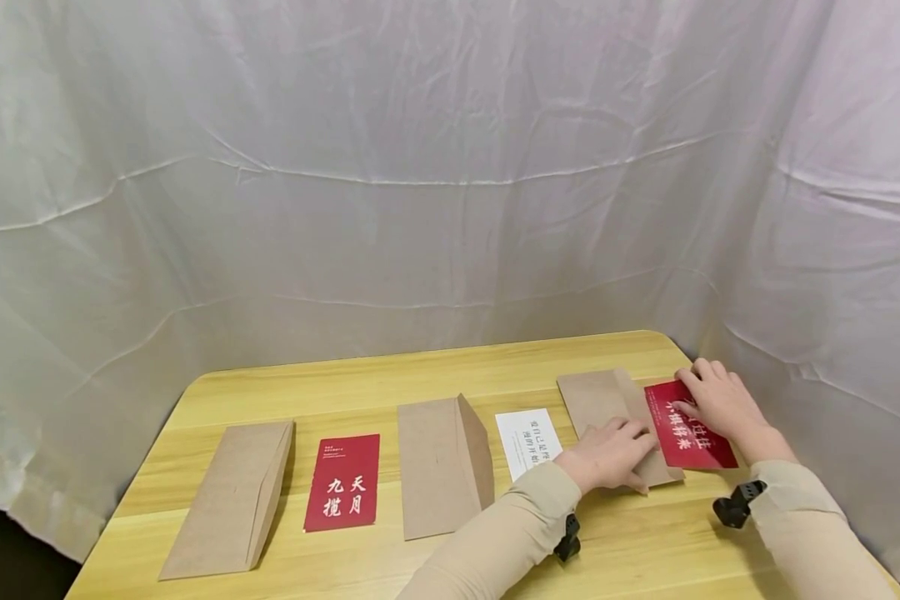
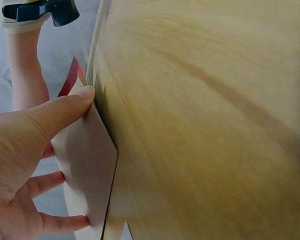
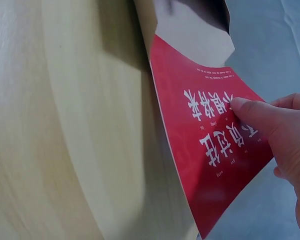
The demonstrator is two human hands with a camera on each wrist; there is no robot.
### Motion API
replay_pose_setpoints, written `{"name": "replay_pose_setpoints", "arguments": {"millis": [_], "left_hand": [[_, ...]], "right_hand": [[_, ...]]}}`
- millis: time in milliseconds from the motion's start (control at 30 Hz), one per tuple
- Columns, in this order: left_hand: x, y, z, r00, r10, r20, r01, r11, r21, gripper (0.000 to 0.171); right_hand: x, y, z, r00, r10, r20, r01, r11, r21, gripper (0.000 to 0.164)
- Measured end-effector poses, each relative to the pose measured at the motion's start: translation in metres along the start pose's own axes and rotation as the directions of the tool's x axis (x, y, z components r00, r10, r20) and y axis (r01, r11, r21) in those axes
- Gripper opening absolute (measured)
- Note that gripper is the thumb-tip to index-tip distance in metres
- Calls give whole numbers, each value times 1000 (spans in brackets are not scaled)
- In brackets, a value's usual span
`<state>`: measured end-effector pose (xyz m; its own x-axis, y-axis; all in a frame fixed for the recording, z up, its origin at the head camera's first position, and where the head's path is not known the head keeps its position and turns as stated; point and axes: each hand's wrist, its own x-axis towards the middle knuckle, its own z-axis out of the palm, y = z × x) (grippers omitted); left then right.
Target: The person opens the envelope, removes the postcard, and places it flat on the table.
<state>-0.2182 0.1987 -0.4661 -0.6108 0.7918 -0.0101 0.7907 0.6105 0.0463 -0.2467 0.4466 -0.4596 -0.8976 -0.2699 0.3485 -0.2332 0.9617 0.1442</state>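
Note:
At the right of the table my right hand (image 1: 723, 402) pinches a red card (image 3: 200, 130) with white Chinese characters, its thumb on the printed face and fingers behind. The card's left edge lies against the flap end of a brown paper envelope (image 1: 592, 396). Whether the card's edge is inside cannot be seen. My left hand (image 1: 611, 454) holds this envelope near its mouth, with the thumb (image 2: 85, 94) by the edge and the other fingers spread over the paper. A white card (image 1: 521, 437) with dark characters lies left of that envelope, partly hidden by the left arm.
Farther left lie a second brown envelope (image 1: 431, 467) with its flap raised, another red card (image 1: 342, 475), and a third envelope (image 1: 228, 500). All rest on a wooden table (image 1: 345, 392). A pale curtain (image 1: 450, 233) hangs behind and at the sides.

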Motion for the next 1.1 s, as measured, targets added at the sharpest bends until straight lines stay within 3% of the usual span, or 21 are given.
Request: {"name": "replay_pose_setpoints", "arguments": {"millis": [700,933,1100], "left_hand": [[-2,1,0,1000,1,6,-1,1000,-17,65],[-4,1,0,1000,-1,12,1,1000,-9,65],[-6,1,0,1000,-1,20,1,1000,-3,63]], "right_hand": [[-12,9,0,998,59,11,-59,998,14,47],[-17,9,5,992,110,67,-112,993,32,47],[-17,9,8,991,118,58,-120,992,30,47]]}}
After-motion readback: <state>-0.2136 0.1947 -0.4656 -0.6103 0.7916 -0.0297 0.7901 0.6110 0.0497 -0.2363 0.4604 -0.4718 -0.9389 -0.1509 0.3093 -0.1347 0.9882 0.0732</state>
